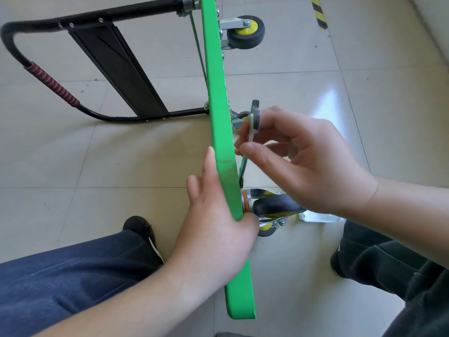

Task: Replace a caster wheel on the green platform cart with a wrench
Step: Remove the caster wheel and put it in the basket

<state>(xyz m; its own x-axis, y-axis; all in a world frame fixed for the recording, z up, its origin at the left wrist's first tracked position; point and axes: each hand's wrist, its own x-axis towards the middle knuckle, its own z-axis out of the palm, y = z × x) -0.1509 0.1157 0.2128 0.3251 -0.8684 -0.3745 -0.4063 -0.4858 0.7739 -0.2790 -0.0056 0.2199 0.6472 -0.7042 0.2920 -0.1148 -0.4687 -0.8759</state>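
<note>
Nearby: black handle on floor | right hand hides caster

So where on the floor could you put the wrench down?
Bare tile lies right of the green platform cart, between the far yellow-hubbed caster wheel and the right hand pinching the silver wrench. More lies left, between the black handle frame and the blue trouser leg. Crowded around the near caster.
</note>
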